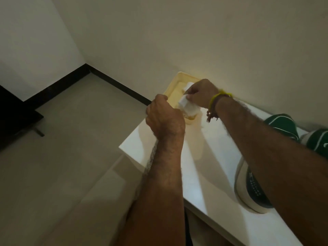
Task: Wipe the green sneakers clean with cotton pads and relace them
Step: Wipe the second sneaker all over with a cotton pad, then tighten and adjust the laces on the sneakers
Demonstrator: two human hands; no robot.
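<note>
A white pack of cotton pads (190,109) sits over the yellow tray (174,86) at the table's far left corner. My left hand (165,118) curls its fingers round the pack's near side. My right hand (202,93) pinches a white cotton pad (183,100) at the pack's top between thumb and fingers. One green sneaker with a white sole (252,190) lies on the table, partly hidden under my right forearm. A second green sneaker (284,125) with white stripes lies by the wall at the right.
The white table (204,166) stands against a pale wall, its left edge dropping to a tiled floor (79,139). A dark skirting runs along the floor's far side. Dark furniture (14,121) stands at the far left.
</note>
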